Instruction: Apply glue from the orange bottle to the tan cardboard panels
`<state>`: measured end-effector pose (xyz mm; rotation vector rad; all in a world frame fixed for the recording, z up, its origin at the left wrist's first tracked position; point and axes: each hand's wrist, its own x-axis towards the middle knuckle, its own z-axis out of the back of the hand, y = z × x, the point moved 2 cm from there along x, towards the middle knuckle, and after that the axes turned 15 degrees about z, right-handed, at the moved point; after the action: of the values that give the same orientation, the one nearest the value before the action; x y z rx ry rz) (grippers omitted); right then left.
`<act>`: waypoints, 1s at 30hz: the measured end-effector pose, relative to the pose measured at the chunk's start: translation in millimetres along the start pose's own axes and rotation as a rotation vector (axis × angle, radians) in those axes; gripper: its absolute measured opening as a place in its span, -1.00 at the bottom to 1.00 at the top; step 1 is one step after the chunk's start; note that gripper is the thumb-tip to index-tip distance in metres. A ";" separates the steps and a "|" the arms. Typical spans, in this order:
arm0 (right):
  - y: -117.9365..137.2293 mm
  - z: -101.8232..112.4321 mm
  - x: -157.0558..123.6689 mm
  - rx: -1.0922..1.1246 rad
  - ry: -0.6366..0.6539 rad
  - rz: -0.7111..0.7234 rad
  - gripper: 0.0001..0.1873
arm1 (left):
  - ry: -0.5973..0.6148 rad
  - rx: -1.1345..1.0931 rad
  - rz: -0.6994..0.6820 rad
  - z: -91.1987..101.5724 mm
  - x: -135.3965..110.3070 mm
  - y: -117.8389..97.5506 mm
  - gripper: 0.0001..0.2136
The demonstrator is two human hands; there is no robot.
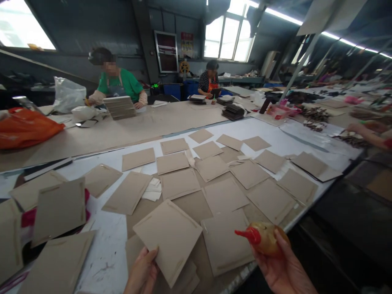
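My left hand pinches a square of greyish-brown cardboard by its near-left edge, thumb on top. Thin shiny strips, apparently glue, run along two of its opposite edges. In my right hand is a squeeze bottle with a red pointed nozzle aimed left; its yellowish body is wrapped by my fingers. Between the hands, another cardboard piece lies on the table under the nozzle. Many similar cardboard pieces are spread beyond, some overlapping, several with strips along their edges.
White sheeting covers part of the table. Folded white scraps lie among the boards. Across the table a person in green works beside a cardboard stack. An orange bag is at left. Another person's arm reaches in at right.
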<state>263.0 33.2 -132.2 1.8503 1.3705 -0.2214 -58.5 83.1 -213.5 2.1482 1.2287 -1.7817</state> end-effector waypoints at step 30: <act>46.6 29.7 29.8 0.048 -0.200 -0.034 -0.41 | -0.221 -0.224 -0.165 -64.3 5.4 18.9 -0.79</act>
<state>324.2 30.4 -145.7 1.7921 1.2680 -0.4480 3.6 107.6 -205.6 1.7246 1.5017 -1.7855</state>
